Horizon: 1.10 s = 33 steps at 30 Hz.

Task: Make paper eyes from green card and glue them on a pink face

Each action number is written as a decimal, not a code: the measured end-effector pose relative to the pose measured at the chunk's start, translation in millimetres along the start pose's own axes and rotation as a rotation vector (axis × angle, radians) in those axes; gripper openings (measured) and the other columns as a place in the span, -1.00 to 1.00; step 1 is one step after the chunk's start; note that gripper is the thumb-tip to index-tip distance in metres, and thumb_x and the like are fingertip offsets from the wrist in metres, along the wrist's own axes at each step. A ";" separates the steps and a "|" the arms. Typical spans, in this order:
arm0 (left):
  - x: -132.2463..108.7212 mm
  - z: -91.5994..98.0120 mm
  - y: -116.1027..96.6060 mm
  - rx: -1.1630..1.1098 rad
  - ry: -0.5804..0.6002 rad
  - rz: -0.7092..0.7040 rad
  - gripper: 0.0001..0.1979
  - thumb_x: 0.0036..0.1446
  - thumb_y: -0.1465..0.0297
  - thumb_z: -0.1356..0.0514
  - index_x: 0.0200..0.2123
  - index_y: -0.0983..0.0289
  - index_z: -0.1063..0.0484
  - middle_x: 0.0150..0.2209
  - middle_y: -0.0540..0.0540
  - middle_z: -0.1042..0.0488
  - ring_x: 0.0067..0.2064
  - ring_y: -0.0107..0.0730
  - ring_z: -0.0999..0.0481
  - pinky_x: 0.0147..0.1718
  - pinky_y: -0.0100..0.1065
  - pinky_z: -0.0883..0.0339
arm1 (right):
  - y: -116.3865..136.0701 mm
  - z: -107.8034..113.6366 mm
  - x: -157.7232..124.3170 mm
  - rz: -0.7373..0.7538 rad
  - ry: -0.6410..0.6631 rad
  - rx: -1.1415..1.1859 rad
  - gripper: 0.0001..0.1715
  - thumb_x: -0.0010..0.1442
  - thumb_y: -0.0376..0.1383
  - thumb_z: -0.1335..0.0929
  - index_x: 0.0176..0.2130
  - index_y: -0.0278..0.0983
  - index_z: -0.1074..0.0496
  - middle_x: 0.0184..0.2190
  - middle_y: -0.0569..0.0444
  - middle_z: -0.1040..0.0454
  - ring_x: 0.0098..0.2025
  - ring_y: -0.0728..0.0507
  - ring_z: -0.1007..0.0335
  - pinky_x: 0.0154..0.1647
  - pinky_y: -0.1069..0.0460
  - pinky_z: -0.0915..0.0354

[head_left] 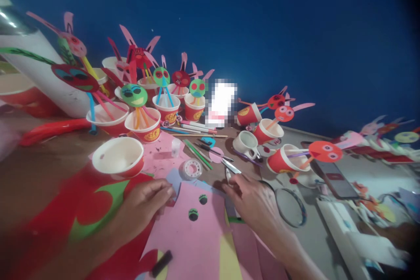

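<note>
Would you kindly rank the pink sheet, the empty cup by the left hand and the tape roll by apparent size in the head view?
1. pink sheet, clearly largest.
2. empty cup.
3. tape roll, smallest.
The sheet is nearest the camera, but the gaps are wide.

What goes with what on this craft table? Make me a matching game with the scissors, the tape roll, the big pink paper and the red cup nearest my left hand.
Things:
1. scissors
2. tape roll
3. pink paper
4. red cup

Where or how:
A. empty, white inside
B. under the fingertips of the left hand
C. held in the right hand
D. lying flat between the two hands, a little farther back

Pairs: 1-C, 2-D, 3-B, 4-A.
</note>
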<state>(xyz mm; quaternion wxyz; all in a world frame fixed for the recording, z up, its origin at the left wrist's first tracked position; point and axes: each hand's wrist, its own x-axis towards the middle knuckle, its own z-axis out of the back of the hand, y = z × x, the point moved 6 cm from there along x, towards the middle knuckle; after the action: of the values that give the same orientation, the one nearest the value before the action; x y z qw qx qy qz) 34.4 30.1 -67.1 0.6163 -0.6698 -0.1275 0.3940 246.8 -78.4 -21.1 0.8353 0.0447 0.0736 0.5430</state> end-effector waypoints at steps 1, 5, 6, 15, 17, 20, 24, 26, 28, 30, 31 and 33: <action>0.2 0.6 0.5 -0.003 -0.006 -0.003 -0.63 0.13 0.08 -0.11 -0.51 0.25 -0.35 -0.65 -0.09 -0.23 -0.57 -0.47 -0.22 -0.58 -0.45 -0.16 | -2.8 0.6 1.4 -0.022 -0.007 -0.031 -0.79 0.23 -0.17 -0.33 -0.36 -0.23 -0.45 -0.41 0.01 -0.57 -0.37 -0.22 -0.51 -0.49 0.02 -0.02; 0.1 1.3 -1.5 -0.030 -0.035 -0.038 -0.63 0.15 0.09 -0.09 -0.53 0.25 -0.34 -0.63 -0.08 -0.22 -0.57 -0.48 -0.20 -0.56 -0.44 -0.14 | -6.3 -3.7 4.8 -0.062 0.003 -0.110 -0.82 0.18 -0.19 -0.36 -0.39 -0.25 -0.41 -0.53 0.02 -0.55 -0.47 -0.24 -0.52 -0.55 0.03 0.08; -0.3 1.1 -2.3 -0.033 -0.041 -0.043 -0.63 0.15 0.10 -0.09 -0.53 0.25 -0.35 -0.63 -0.08 -0.23 -0.56 -0.48 -0.20 -0.55 -0.44 -0.13 | -6.6 -5.4 5.1 -0.064 0.010 -0.121 -0.85 0.18 -0.22 -0.36 -0.37 -0.25 -0.41 -0.55 0.02 -0.55 -0.48 -0.24 -0.52 -0.55 0.03 0.09; -1.8 2.2 -7.8 -0.038 -0.057 -0.048 -0.64 0.13 0.11 -0.11 -0.54 0.25 -0.36 -0.67 -0.09 -0.21 -0.58 -0.47 -0.18 -0.56 -0.45 -0.11 | -6.1 -0.8 3.2 0.077 0.074 -0.026 -0.75 0.19 -0.36 -0.32 -0.09 -0.22 -0.41 -0.38 0.08 -0.59 -0.34 -0.17 -0.55 -0.38 0.03 -0.20; -2.4 2.9 -9.5 -0.006 -0.042 -0.064 -0.64 0.14 0.11 -0.11 -0.54 0.24 -0.35 -0.67 -0.09 -0.21 -0.58 -0.48 -0.18 -0.57 -0.46 -0.10 | -2.8 7.2 5.6 0.126 0.042 0.038 -0.72 0.19 -0.35 -0.29 -0.07 -0.21 -0.41 -0.34 0.04 -0.58 -0.32 -0.19 -0.53 -0.35 0.01 -0.22; -3.5 5.3 -10.7 0.006 -0.051 -0.084 -0.65 0.16 0.13 -0.10 -0.53 0.24 -0.35 -0.66 -0.10 -0.21 -0.57 -0.47 -0.18 -0.55 -0.45 -0.11 | 0.6 18.3 11.5 0.178 -0.002 0.119 -0.74 0.17 -0.36 -0.26 -0.14 -0.23 -0.44 -0.35 0.02 -0.56 -0.33 -0.20 -0.50 -0.34 -0.01 -0.23; -3.5 6.7 -9.2 0.001 -0.051 -0.100 -0.64 0.17 0.12 -0.09 -0.53 0.24 -0.35 -0.66 -0.10 -0.21 -0.57 -0.47 -0.17 -0.53 -0.44 -0.13 | -2.7 29.1 27.8 0.197 -0.048 0.230 -0.81 0.20 -0.32 -0.23 -0.17 -0.22 -0.36 -0.33 0.10 -0.53 -0.31 -0.10 -0.46 -0.30 0.05 -0.27; -3.0 5.6 -8.0 0.014 -0.033 -0.098 -0.63 0.17 0.11 -0.09 -0.54 0.24 -0.35 -0.66 -0.09 -0.22 -0.57 -0.47 -0.19 -0.53 -0.44 -0.13 | -4.9 30.2 44.2 0.185 -0.057 0.271 -0.85 0.24 -0.31 -0.20 -0.20 -0.22 -0.33 -0.38 0.14 -0.50 -0.36 -0.07 -0.44 -0.36 0.08 -0.28; -2.8 4.6 -7.3 0.005 -0.022 -0.084 -0.63 0.16 0.10 -0.09 -0.53 0.24 -0.36 -0.65 -0.09 -0.23 -0.57 -0.47 -0.19 -0.55 -0.45 -0.12 | -3.4 27.8 66.3 0.176 -0.053 0.292 -0.81 0.30 -0.30 -0.16 -0.19 -0.23 -0.32 -0.41 0.16 -0.49 -0.37 -0.05 -0.44 -0.37 0.09 -0.31; -3.0 4.0 -7.7 -0.015 -0.023 -0.071 -0.63 0.16 0.10 -0.09 -0.52 0.24 -0.36 -0.63 -0.08 -0.25 -0.57 -0.47 -0.19 -0.55 -0.44 -0.12 | 1.9 23.7 90.9 0.160 -0.054 0.278 -0.76 0.34 -0.22 -0.17 -0.14 -0.25 -0.34 -0.36 0.12 -0.51 -0.31 -0.08 -0.46 -0.31 0.07 -0.34; -3.1 3.8 -8.4 -0.021 -0.022 -0.071 -0.63 0.16 0.10 -0.09 -0.52 0.24 -0.36 -0.63 -0.08 -0.25 -0.57 -0.47 -0.19 -0.55 -0.44 -0.12 | 5.9 21.2 102.6 0.155 -0.054 0.259 -0.76 0.34 -0.21 -0.20 -0.13 -0.26 -0.37 -0.30 0.09 -0.52 -0.24 -0.10 -0.46 -0.23 0.03 -0.35; -3.2 3.7 -10.2 -0.020 -0.018 -0.076 -0.64 0.16 0.11 -0.08 -0.52 0.24 -0.36 -0.59 -0.06 -0.29 -0.56 -0.47 -0.21 -0.54 -0.43 -0.14 | 15.8 14.4 122.2 0.157 -0.034 0.203 -0.77 0.33 -0.23 -0.25 -0.12 -0.28 -0.42 -0.21 0.02 -0.51 -0.14 -0.15 -0.45 -0.10 -0.07 -0.36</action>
<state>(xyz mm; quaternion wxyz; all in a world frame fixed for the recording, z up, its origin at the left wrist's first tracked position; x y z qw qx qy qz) 33.0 32.8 -56.2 0.6227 -0.6672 -0.1623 0.3751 283.8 39.8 -13.5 0.7826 0.1439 0.1101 0.5956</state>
